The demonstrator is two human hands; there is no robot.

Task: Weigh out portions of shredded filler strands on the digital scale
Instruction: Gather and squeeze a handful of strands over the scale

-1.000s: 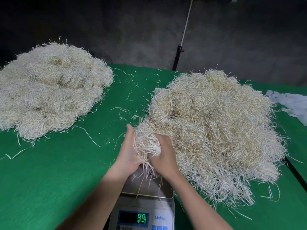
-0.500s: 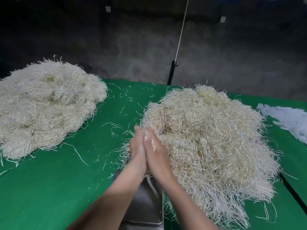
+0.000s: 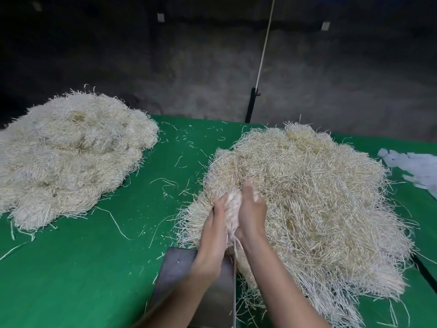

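L hand & R hand, fingers curled round a tuft of pale shredded strands, above grey metal scale platform, beside big strand heap on green table.

Here's the left hand, bare, and the right hand, bare as well. The left forearm and the right forearm are both uncovered all the way to where the picture's bottom edge cuts them off. Slender wrists, smooth outlines. The fingertips are slightly blurred, so the nails can't be made out.
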